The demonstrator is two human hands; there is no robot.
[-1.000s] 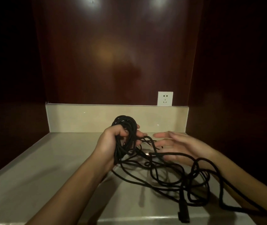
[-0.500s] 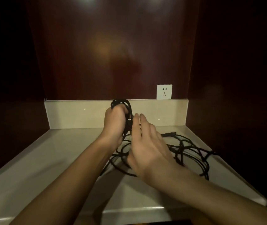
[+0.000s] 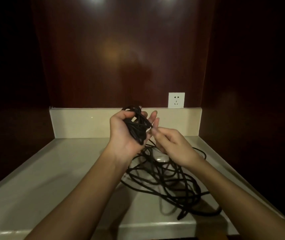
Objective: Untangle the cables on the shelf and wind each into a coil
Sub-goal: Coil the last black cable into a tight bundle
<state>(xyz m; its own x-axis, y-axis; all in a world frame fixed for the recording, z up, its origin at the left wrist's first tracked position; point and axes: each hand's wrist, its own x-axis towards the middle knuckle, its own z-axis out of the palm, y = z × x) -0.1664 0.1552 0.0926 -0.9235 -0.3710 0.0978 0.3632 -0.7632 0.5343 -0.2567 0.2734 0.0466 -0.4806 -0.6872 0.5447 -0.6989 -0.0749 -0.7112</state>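
- Beige shelf [image 3: 55, 170] sits in a dark wood alcove; a white socket [image 3: 176, 100] is on the back wall.
- Left hand [image 3: 127, 134], raised below-left of the socket, grips a wound black coil [image 3: 137, 128], fingers partly extended.
- Right hand [image 3: 171, 146], fingers curled, pinches 1 strand beside the coil.
- Loose tangled cable [image 3: 169, 181] lies on the shelf, below the socket.

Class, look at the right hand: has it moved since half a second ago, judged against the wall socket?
Yes. The right hand has swung rightward from in front of the coiled black cable, and now sits below the wall socket.
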